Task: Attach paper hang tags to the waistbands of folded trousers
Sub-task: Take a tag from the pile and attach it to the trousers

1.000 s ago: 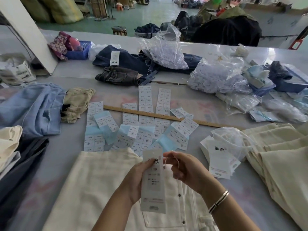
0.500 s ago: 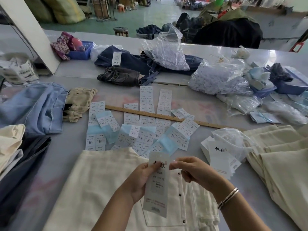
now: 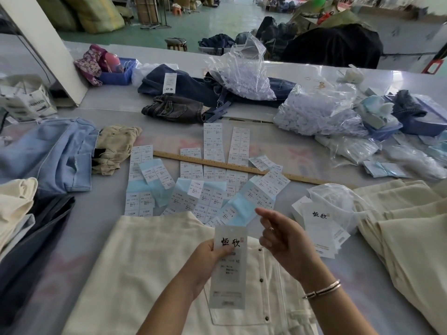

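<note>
Change: right hand [image 3: 287, 245] has let go of the hang tag [image 3: 229, 267] and drawn right, fingers loosely spread.
Left hand [image 3: 208, 262]: pinches the tag upright.
Tag: above near cream trousers [image 3: 145, 262].

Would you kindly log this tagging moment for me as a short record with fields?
Left hand: pinches a long white paper hang tag with black characters, upright.
Right hand: beside the tag's top, fingers loosely curled, apparently holding nothing.
Under the hands: cream folded trousers with dark buttons.
Spare tags: white stack right of the hands.
Behind: white size-sticker sheets lying across a wooden ruler.
</note>
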Motion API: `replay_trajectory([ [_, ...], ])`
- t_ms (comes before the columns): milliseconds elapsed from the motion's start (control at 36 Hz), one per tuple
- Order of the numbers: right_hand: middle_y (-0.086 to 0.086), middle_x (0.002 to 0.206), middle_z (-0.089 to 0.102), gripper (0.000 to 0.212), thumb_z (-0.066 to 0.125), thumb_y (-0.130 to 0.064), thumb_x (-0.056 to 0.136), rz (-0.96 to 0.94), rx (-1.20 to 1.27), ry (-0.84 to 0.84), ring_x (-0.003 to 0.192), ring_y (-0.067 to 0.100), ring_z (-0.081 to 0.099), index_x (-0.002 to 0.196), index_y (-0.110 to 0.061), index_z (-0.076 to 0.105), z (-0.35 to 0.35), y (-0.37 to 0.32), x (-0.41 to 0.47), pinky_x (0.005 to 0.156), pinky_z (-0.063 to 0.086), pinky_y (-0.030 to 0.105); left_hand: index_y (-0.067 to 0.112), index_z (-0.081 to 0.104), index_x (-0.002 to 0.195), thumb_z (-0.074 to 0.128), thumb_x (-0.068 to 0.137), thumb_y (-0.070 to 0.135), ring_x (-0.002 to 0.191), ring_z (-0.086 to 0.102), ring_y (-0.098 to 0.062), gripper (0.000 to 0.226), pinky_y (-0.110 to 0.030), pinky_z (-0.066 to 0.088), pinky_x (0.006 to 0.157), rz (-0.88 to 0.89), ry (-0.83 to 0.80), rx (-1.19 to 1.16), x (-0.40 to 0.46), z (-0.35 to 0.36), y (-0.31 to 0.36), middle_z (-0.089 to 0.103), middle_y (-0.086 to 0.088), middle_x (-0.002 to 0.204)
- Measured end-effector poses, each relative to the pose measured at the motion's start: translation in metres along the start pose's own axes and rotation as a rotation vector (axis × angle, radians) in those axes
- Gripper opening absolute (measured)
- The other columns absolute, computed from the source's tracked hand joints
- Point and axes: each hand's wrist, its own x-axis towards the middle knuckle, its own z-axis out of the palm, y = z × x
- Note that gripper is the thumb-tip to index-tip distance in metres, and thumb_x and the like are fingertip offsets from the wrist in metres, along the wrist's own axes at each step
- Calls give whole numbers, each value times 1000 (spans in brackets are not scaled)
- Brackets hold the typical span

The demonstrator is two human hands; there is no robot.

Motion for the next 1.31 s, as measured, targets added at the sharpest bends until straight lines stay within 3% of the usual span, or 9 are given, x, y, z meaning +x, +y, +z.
replay_trajectory([
  [83, 2, 70, 55, 26, 49, -9, 95, -5, -348, 103, 43, 8, 29, 107, -13, 72, -5, 6, 2, 45, 33, 18, 17, 69, 103, 62, 91, 12, 76, 70, -15, 15, -27, 53, 63, 57, 27, 94, -2, -2, 1, 75, -4, 89],
  [278, -3, 89, 73, 25, 58, -21, 93, 131, -844, 62, 57, 13, 39, 114, -33, 52, -14, 11, -2, 52, 38, 23, 20, 70, 103, 63, 87, 43, 89, 71, -19, 29, -31, 55, 76, 86, 31, 127, -7, 5, -1, 75, -4, 97],
  [361, -12, 63, 61, 9, 61, -18, 92, 122, -876, 70, 52, 9, 40, 90, -25, 66, -11, 15, -5, 51, 36, 21, 16, 68, 104, 58, 95, 30, 78, 71, -13, 19, -22, 51, 63, 84, 23, 133, -8, 12, -4, 75, -1, 89],
  [472, -10, 58, 57, 23, 58, -9, 92, 114, -789, 98, 49, 5, 41, 74, -19, 68, -3, 23, -11, 48, 37, 15, 20, 69, 104, 54, 97, 27, 74, 69, -11, 18, -21, 50, 62, 81, -24, 194, -8, 20, -5, 74, 1, 85],
  [694, 12, 72, 62, 15, 58, -7, 90, 101, -469, 92, 69, 25, 46, 79, -5, 68, -3, 36, -24, 61, 37, 28, 29, 69, 98, 55, 81, 42, 72, 67, -9, 25, -20, 51, 63, 108, -19, 254, -6, 27, -5, 73, 4, 82],
  [806, 8, 68, 62, 22, 54, -6, 91, 62, -448, 87, 58, 13, 47, 80, -5, 73, -7, 40, -27, 54, 37, 19, 22, 67, 98, 57, 87, 40, 74, 67, -13, 23, -27, 54, 67, 152, 45, 375, -4, 29, -7, 73, 0, 85],
  [944, 9, 90, 68, 29, 49, -22, 89, 122, -328, 101, 80, 15, 58, 94, -9, 74, -18, 46, -34, 75, 42, 30, 8, 60, 89, 59, 94, 34, 73, 63, -20, 26, -32, 52, 68, 277, 217, 636, 2, 33, -15, 68, -6, 81],
  [1083, 2, 86, 73, 17, 60, -14, 89, 169, -536, 143, 77, 9, 62, 90, -16, 77, -23, 50, -42, 73, 47, 21, 10, 55, 85, 58, 93, 33, 71, 59, -15, 25, -26, 45, 62, 300, 233, 864, 5, 44, -32, 63, 2, 77],
  [1306, -10, 62, 66, 27, 60, -18, 92, 48, -820, 324, 56, -4, 53, 68, -22, 71, -35, 52, -48, 55, 41, 10, 16, 61, 89, 57, 94, 38, 74, 59, -10, 23, -26, 48, 66, 236, 136, 730, 10, 61, -46, 65, 3, 83],
])
